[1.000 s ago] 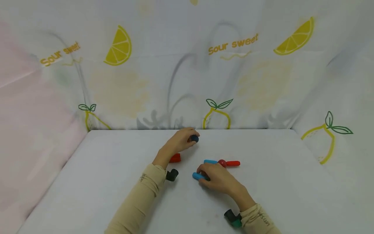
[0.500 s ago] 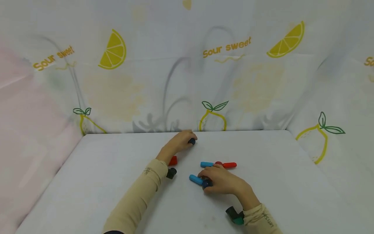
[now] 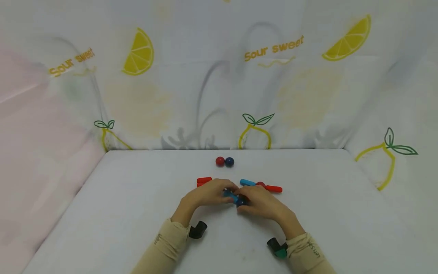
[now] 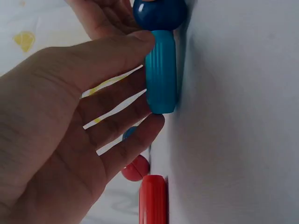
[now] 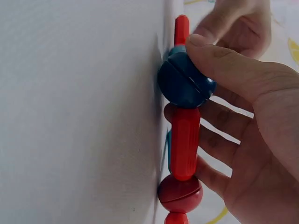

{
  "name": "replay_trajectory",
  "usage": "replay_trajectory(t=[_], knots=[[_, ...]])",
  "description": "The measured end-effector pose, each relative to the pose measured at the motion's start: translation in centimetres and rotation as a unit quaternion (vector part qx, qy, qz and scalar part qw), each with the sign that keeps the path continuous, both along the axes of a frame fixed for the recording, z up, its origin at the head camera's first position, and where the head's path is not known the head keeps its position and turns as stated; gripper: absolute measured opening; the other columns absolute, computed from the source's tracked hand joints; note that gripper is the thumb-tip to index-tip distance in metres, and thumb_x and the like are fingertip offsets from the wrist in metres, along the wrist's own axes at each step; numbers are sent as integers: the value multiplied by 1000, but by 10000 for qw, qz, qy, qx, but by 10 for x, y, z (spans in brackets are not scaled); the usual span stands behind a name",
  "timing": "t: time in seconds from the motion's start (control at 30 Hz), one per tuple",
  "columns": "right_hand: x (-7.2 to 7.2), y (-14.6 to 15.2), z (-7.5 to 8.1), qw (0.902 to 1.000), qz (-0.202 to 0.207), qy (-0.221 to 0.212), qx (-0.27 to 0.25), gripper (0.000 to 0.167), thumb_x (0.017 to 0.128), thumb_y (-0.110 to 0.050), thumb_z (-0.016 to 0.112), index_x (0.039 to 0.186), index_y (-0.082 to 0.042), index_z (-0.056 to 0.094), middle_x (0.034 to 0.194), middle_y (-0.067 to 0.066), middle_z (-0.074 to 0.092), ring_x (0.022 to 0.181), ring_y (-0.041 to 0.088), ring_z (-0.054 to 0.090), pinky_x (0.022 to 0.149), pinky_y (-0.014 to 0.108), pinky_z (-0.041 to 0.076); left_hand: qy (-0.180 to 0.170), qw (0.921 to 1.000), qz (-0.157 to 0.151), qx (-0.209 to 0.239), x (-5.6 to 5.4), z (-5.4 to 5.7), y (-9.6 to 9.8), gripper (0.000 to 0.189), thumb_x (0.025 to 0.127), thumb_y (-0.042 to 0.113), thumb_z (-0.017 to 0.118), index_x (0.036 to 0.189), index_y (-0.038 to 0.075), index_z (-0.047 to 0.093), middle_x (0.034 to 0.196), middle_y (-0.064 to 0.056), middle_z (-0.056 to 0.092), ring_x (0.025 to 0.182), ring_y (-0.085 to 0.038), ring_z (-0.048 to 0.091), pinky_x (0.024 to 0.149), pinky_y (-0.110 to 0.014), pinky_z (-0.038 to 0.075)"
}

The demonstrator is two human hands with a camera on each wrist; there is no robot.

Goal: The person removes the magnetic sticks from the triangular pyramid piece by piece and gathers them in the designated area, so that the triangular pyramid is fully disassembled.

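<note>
Ctr frame: L hand pinches blue rod, R hand grips navy ball (rod end against it); best align straight, steady w/ even pressure.

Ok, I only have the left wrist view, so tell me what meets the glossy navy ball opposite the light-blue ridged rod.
Observer: A glossy red ridged rod, seemingly joined to it, in the right wrist view.
Operator: I see one plain red rod past the left hand. Count there.
Observer: The head view shows two red rods, side by side.
Operator: Now report beyond the right hand.
Observer: A light-blue stick, shiny red ball and red stick, in a row.
</note>
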State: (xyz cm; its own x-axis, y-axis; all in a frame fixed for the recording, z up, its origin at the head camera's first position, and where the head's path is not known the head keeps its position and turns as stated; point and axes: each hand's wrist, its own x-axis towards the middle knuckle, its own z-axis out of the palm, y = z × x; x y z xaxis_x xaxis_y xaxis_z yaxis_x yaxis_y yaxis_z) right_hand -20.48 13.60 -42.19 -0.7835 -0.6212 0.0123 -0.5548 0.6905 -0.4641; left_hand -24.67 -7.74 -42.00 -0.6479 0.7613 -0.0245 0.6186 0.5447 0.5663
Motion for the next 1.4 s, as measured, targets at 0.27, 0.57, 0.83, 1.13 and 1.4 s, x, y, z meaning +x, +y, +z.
replay_trajectory(t=[0.27, 0.57, 0.83, 1.13, 1.4], knots=[[0, -4, -6, 9987, -352, 319, -161, 33, 82, -32, 72, 111, -15, 66, 104, -5, 68, 103, 12, 61, 95, 42, 45, -23, 9993, 316, 214, 12, -8, -8, 26, 83, 16, 72, 109, 13, 68, 94, 5, 69, 85, -6, 61, 79, -19, 50], [-2, -1, -8, 9944, -829, 650, -122, 29, 81, -33, 73, 104, -17, 67, 99, -5, 68, 102, 14, 62, 90, 38, 48, 65, 9995, 317, -45, 12, 1, -26, 6, 82, 23, 73, 86, 18, 69, 77, 13, 62, 75, -4, 56, 73, -17, 47], [0, 1, -7, 9960, -754, 476, -91, 29, 81, -30, 73, 106, -16, 65, 105, -2, 67, 109, 18, 61, 94, 41, 48, 584, 9894, 1332, -6, 6, 2, -56, 11, 82, 20, 74, 91, 16, 70, 83, 7, 63, 76, -10, 55, 71, -23, 46], [2, -7, -10, 9955, -784, 529, -89, 20, 81, -24, 72, 97, -18, 63, 93, -5, 61, 86, 10, 55, 81, 34, 51, 1086, 9786, 1719, -324, 2, -4, -60, 12, 81, 18, 75, 92, 17, 72, 88, 4, 61, 80, -11, 52, 73, -29, 46], [2, 4, 0, 9972, -574, 467, -77, 31, 83, -33, 71, 108, -16, 64, 102, -4, 65, 101, 16, 60, 90, 41, 47, 1327, 9769, 1650, -294, 5, -1, -57, 13, 82, 20, 74, 94, 19, 71, 89, 5, 60, 83, -10, 54, 74, -30, 48]])
